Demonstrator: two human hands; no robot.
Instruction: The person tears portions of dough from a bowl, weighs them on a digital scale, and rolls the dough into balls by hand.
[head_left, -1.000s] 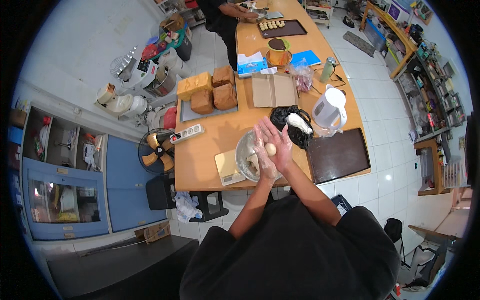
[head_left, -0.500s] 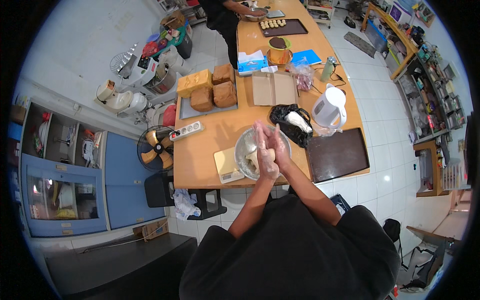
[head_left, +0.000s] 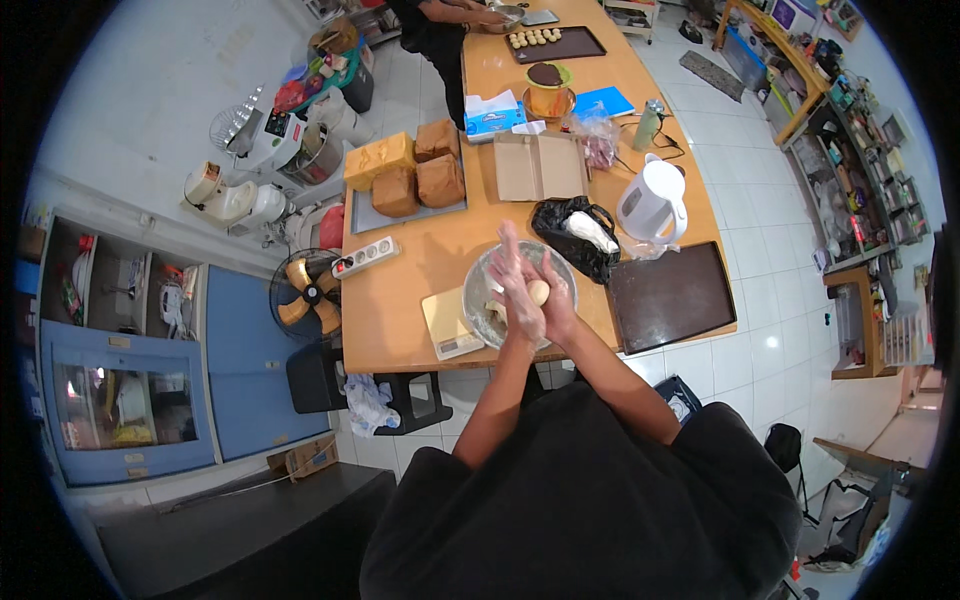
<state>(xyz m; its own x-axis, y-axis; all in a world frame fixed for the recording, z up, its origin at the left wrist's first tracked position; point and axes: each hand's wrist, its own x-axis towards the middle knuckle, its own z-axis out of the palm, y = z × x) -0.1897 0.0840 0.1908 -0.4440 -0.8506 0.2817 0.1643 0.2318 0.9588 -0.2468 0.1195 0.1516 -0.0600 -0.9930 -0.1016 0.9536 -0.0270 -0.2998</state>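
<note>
Over a floured metal bowl [head_left: 471, 309], both my hands are white with flour. A small pale dough ball [head_left: 539, 292] rests in my right hand [head_left: 559, 308], whose fingers curl around it. My left hand [head_left: 516, 283] is held upright against the ball's left side, with its fingers stretched out flat. More dough [head_left: 495, 308] lies in the bowl, partly hidden behind my left hand. Close to the bowl's left side sits a kitchen scale [head_left: 446, 322] with a pale top.
Right of the bowl lie a black plastic bag [head_left: 549, 222] with something white in it, a dark baking tray [head_left: 672, 296] and a white kettle [head_left: 652, 203]. Farther off are an open cardboard box [head_left: 541, 168], bread loaves [head_left: 393, 192] and a power strip [head_left: 364, 257]. A person [head_left: 432, 40] works at the far end.
My palms, pressed close together before, have parted somewhat at the top, and the dough ball shows more plainly between them. The whole view has shifted slightly.
</note>
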